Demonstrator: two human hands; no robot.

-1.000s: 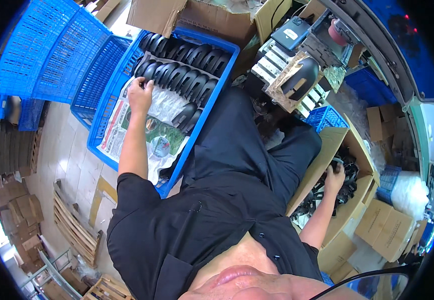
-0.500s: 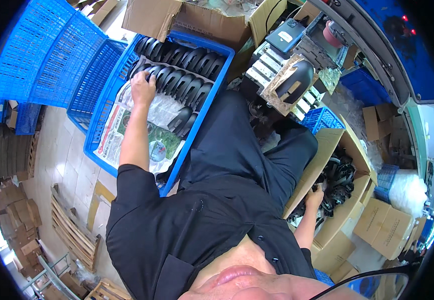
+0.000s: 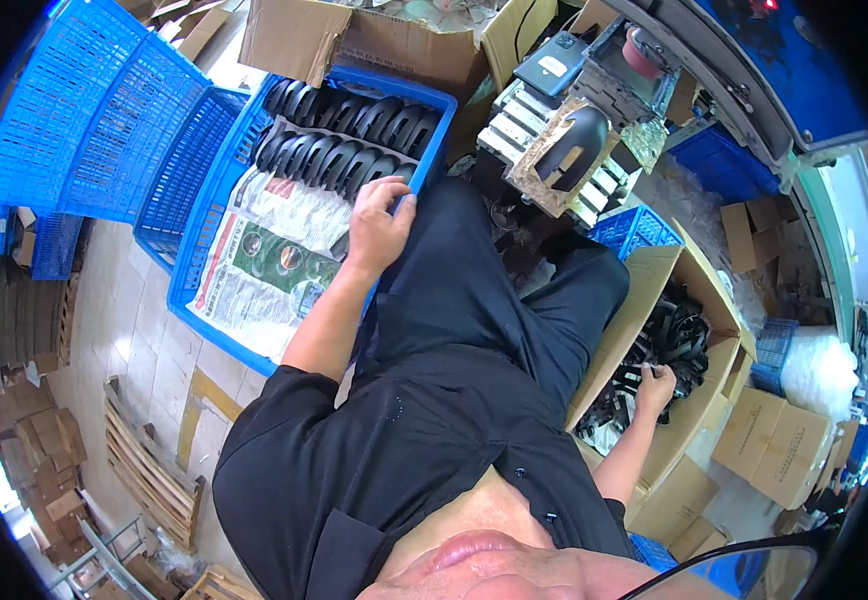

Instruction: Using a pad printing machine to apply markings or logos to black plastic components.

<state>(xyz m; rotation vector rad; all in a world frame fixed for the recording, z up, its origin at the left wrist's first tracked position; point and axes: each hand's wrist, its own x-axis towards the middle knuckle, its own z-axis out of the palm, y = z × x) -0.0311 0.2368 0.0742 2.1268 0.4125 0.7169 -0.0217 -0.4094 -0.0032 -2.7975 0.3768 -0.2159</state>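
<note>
Two rows of curved black shells (image 3: 329,158), leaning closely one behind the next, are held in a blue crate (image 3: 216,336) lined with newspaper (image 3: 254,300). The left hand (image 3: 379,232) is poised over the crate's right side, its fingers curled beside the right end of the nearer row; whether a shell is caught in its grip cannot be told. Well apart, the right hand (image 3: 657,385) is lowered among jumbled black parts (image 3: 681,335) in an open cardboard box (image 3: 629,325), fingers bent together; whether its grip is closed on a part cannot be told either. Another, single shell (image 3: 586,130) is seated on a fixture (image 3: 524,175) ahead. For clean handling, it is judged, shells are best taken by their edges, with the neighbours left undisturbed and the crate's rim cleared, while any part should be freed from the tangle before being lifted
</note>
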